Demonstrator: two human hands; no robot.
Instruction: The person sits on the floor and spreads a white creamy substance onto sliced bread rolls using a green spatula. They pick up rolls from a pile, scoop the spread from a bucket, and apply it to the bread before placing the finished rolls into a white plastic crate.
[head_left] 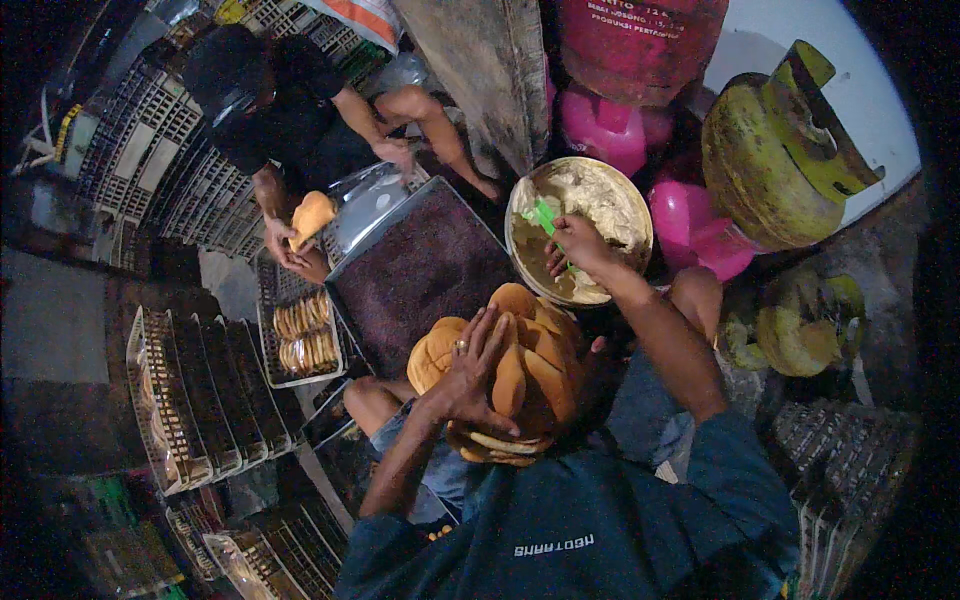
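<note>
Buns (545, 375) partly behind left grip (470, 372)

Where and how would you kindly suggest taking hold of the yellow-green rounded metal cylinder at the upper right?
Probably by the curved metal collar of the rounded yellow-green cylinder, coming from the picture's right: the collar projects there, and its gaps seem to leave finger room.

Dim, grainy scene, brightest around the bread buns (545, 375) and pale cream (608, 190); light source cannot be told. Glossy clear plastic (372, 212) catches soft glare. Fisheye distortion bends the stacked crates (130, 180), corners vignetting into black.
</note>
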